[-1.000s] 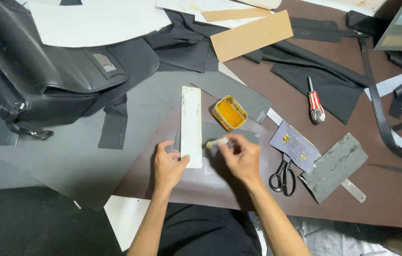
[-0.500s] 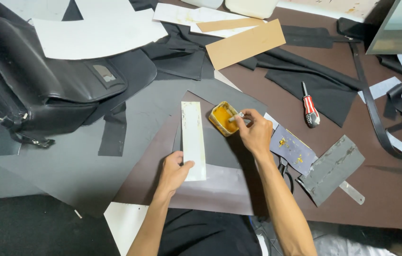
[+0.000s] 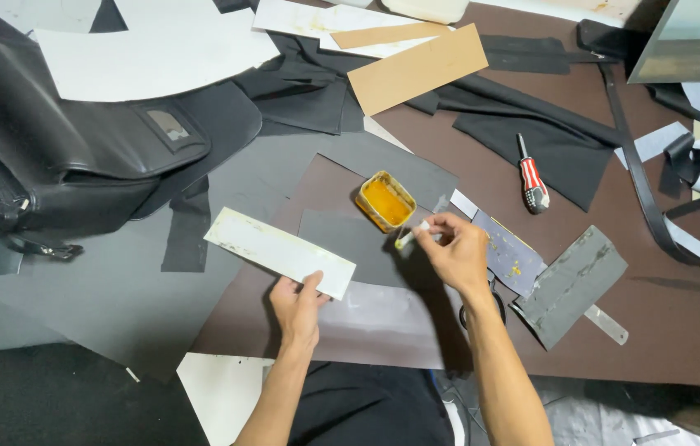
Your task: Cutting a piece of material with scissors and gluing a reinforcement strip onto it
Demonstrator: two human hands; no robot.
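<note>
My left hand (image 3: 298, 306) pinches the near end of a long white strip (image 3: 277, 251), which now lies slanted toward the upper left over the dark sheets. My right hand (image 3: 454, 250) grips a small pale-tipped applicator (image 3: 410, 237), its tip smeared yellow, just beside a square tin of yellow glue (image 3: 385, 201). Between the hands lies a dark grey rectangular piece (image 3: 350, 239) on a brown sheet (image 3: 317, 330).
A black leather bag (image 3: 61, 157) fills the left. A tan card strip (image 3: 416, 69), black fabric pieces (image 3: 531, 124), a red-and-white screwdriver (image 3: 531, 180), a grey glue-stained card (image 3: 571, 283), scissors (image 3: 482, 312) under my right forearm and black straps (image 3: 655, 215) lie to the right.
My left hand has lifted and swung the white strip off the grey piece toward the left. My right hand went to the glue tin and has drawn the applicator back out.
</note>
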